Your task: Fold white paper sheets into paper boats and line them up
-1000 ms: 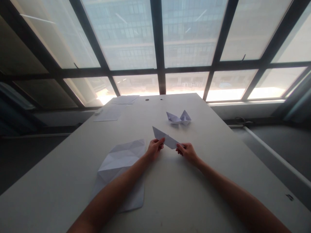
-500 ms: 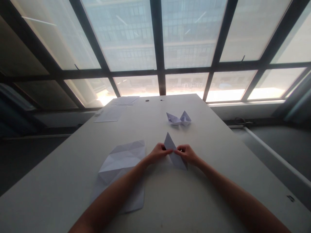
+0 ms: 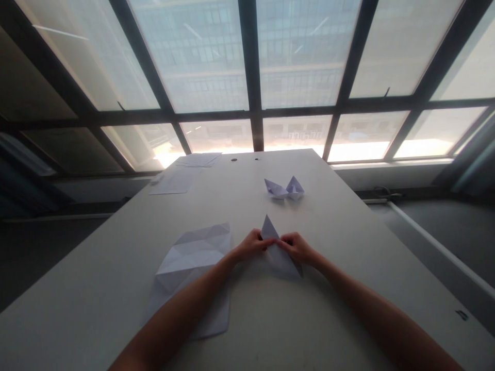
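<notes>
A folded sheet of white paper [image 3: 284, 263], pointed at its far end and at its near right corner, is held between my two hands. My left hand [image 3: 253, 244] pinches it near the middle from the left, thumb on top. From the right, my right hand [image 3: 297, 247] grips it with the thumb on the upper face, close to the left thumb. The fingers under the paper are hidden. Beyond the hands, two folded white paper boats [image 3: 284, 190] sit side by side on the table. Partly under my left forearm lies a creased, unfolded paper sheet [image 3: 201, 255].
The white table [image 3: 332, 319] runs away toward large dark-framed windows [image 3: 253, 77]. Flat paper sheets [image 3: 172, 183] lie at its far left. A small dark mark [image 3: 462, 315] shows near the right edge. Curtains [image 3: 469, 159] hang at the sides.
The folded paper has tipped and shifted slightly toward me, its near right part moving lower and spreading a little. Both hands keep their pinch; the right thumb has moved slightly.
</notes>
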Demonstrator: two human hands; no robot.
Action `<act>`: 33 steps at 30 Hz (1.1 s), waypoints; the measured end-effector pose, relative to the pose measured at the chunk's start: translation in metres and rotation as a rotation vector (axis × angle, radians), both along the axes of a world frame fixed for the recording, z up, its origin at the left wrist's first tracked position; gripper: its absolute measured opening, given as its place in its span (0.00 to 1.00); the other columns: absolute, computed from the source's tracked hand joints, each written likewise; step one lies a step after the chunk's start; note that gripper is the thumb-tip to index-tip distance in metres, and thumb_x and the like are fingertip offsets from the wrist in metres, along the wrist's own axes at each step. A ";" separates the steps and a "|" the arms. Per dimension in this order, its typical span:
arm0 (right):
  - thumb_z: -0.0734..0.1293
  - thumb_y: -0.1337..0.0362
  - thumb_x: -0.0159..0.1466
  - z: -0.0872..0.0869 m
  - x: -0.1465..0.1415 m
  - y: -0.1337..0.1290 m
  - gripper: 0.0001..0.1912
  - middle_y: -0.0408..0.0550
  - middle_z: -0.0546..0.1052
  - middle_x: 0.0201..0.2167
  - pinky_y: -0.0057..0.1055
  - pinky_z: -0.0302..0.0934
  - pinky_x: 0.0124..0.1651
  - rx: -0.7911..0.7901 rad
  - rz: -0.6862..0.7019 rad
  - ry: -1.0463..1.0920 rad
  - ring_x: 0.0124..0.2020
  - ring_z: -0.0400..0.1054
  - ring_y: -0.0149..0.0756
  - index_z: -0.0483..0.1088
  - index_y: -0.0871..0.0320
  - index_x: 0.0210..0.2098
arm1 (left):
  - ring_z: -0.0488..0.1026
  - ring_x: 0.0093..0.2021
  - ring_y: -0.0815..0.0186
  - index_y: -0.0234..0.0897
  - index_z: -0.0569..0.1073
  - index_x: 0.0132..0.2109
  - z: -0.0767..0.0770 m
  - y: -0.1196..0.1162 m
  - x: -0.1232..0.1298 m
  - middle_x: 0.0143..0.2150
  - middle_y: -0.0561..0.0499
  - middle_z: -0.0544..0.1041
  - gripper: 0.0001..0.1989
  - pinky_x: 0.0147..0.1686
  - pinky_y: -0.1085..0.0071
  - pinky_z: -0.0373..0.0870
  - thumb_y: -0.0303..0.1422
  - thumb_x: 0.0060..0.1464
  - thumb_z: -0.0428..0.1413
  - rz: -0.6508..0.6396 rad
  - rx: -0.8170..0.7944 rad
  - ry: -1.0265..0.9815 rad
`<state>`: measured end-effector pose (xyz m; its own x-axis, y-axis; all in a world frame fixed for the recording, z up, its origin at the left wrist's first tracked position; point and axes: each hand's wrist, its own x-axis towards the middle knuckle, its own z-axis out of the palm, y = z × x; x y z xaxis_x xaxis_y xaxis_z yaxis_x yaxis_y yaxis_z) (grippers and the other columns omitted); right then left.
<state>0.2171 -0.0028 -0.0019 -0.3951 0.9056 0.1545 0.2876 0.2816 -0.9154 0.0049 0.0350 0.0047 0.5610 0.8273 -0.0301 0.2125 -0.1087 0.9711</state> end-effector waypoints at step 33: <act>0.68 0.45 0.58 -0.010 -0.005 0.007 0.24 0.45 0.70 0.22 0.26 0.52 0.25 -0.106 -0.131 0.156 0.24 0.59 0.31 0.75 0.63 0.28 | 0.62 0.20 0.72 0.30 0.76 0.26 0.003 0.000 0.000 0.20 0.51 0.71 0.28 0.22 0.75 0.54 0.55 0.53 0.57 -0.104 0.084 0.141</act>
